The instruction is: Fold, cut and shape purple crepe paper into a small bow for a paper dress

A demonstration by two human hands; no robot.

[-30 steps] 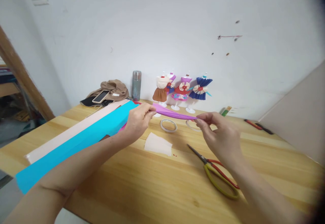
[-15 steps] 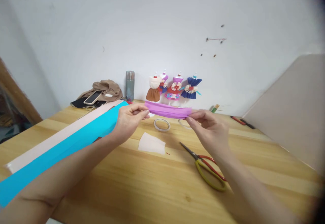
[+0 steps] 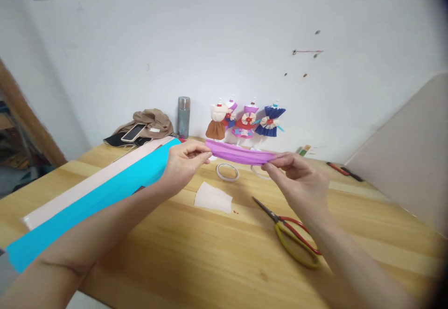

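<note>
A purple crepe paper strip is stretched level above the wooden table. My left hand pinches its left end and my right hand pinches its right end; both are closed on it. Below the strip lie two rings of tape and a small pale paper piece. Scissors with red and yellow handles lie under my right forearm.
Long cyan and pale pink paper sheets run along the table's left. Several little paper dresses on stands, a grey flask, a brown cloth with a phone stand by the wall. A grey board leans at right.
The purple strip has gone from a narrow tilted fold to a wider band held level between both hands. My view shifted slightly.
</note>
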